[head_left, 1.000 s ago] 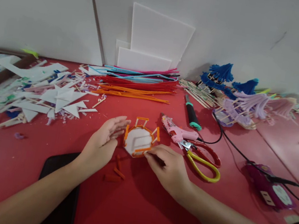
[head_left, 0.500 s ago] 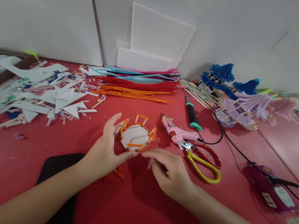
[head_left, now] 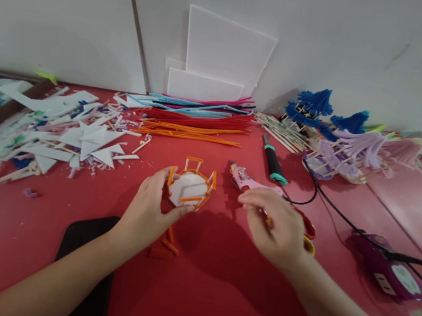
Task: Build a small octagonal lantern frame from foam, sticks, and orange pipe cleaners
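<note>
My left hand [head_left: 150, 204] is closed round the edge of a small craft model [head_left: 189, 187], a white many-sided base trimmed in orange pipe cleaner with little upright orange-topped frames along its rim. Its thumb presses the near side, and the fingers are at the left. My right hand [head_left: 274, 225] hovers over a pair of scissors [head_left: 309, 245], mostly covering their red and yellow handles; its fingers are half curled and apart, with nothing seen in them. Just beyond its fingertips lies a pink glue gun [head_left: 245, 178]. Short orange pieces [head_left: 170, 244] rest below the model.
Pipe cleaners [head_left: 196, 124] in several colours lie at the back, before white boards [head_left: 227, 49]. Scraps [head_left: 80, 133] spread at left. A black-handled cutter [head_left: 274, 159], finished-looking blue and purple models [head_left: 355, 148], a purple power strip [head_left: 389, 266] with cords, and a black flat object [head_left: 87, 293] surround.
My right hand has left the model's near edge and moved right, over the scissors beside the glue gun. My left hand still holds the model, shifted slightly.
</note>
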Motion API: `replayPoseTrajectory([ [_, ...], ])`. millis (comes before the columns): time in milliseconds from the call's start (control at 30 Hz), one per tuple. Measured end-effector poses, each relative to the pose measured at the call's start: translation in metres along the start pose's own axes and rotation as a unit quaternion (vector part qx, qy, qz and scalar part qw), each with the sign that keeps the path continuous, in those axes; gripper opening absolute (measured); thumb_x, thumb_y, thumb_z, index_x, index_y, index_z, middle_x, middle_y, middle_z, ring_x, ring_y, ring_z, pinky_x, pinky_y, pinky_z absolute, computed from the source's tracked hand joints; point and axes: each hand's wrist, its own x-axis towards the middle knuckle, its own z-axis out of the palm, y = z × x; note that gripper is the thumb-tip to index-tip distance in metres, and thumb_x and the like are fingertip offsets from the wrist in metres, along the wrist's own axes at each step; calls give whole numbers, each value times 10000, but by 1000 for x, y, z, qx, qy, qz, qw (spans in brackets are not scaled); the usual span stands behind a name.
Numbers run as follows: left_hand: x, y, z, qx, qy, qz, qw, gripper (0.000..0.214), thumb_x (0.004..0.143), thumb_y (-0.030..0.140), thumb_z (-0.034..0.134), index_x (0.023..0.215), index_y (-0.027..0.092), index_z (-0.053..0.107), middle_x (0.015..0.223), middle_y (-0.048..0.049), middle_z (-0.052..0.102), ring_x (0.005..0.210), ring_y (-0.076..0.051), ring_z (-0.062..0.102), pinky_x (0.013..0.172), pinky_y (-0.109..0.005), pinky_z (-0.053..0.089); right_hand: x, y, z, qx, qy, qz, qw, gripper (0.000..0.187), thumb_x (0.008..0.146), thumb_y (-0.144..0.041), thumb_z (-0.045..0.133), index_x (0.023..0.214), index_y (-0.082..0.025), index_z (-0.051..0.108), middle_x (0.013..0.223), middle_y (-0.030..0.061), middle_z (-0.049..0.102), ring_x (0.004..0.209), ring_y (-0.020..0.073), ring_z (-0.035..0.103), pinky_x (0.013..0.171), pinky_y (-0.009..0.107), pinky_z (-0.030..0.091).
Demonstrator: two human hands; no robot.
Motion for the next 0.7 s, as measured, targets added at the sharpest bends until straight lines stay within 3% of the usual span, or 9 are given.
replayPoseTrajectory([
  [67,0,1,-1,5,-4,4,1000,616,727,477,686,1210,193,430,1158,-116,574,1100,-318,533,928,-494,437,7,20,-13,-98,-15,33,994,295,775,-54,464,1011,-187,579,999,105,651,967,242,605,830,403,500],
  [167,-2,2,-2,7,-16,21,1000,640,700,518,699,1204,214,446,1122,-103,583,1074,-326,528,893,-487,447,11,49,-27,-197,-142,57,968,452,734,-69,494,1179,-142,533,1161,158,597,1094,316,544,905,487,451],
  [233,-2,4,-3,3,-29,28,999,619,692,536,700,1172,212,481,1092,-99,602,1045,-320,536,879,-482,450,12,61,-30,-198,-217,60,954,485,728,-60,488,1204,-139,537,1150,148,613,1071,297,565,900,454,457],
  [300,-3,6,-5,-9,-44,27,999,601,677,537,714,1142,213,514,1062,-90,623,1009,-305,556,869,-476,455,14,65,-28,-181,-247,67,949,464,726,-55,486,1173,-151,571,1081,120,646,1004,259,597,856,392,476],
  [433,-3,9,-7,-61,-67,18,996,552,643,496,758,1075,213,562,995,-64,652,937,-261,606,852,-439,474,18,60,-22,-176,-189,78,963,332,743,-128,532,1059,-169,624,965,92,663,915,253,612,788,365,484],
  [567,-4,10,-8,-123,-103,-8,987,409,680,405,750,999,201,594,935,-43,681,815,-203,647,753,-341,508,15,52,-23,-170,-43,93,980,243,744,-144,517,959,-175,625,887,93,667,816,256,627,727,366,488],
  [700,-4,10,-9,-135,-124,3,983,246,707,326,735,907,212,648,871,-7,707,783,-169,645,705,-273,484,2,44,-26,-42,55,132,989,157,731,-99,503,778,-224,586,669,12,601,561,177,556,554,304,456],
])
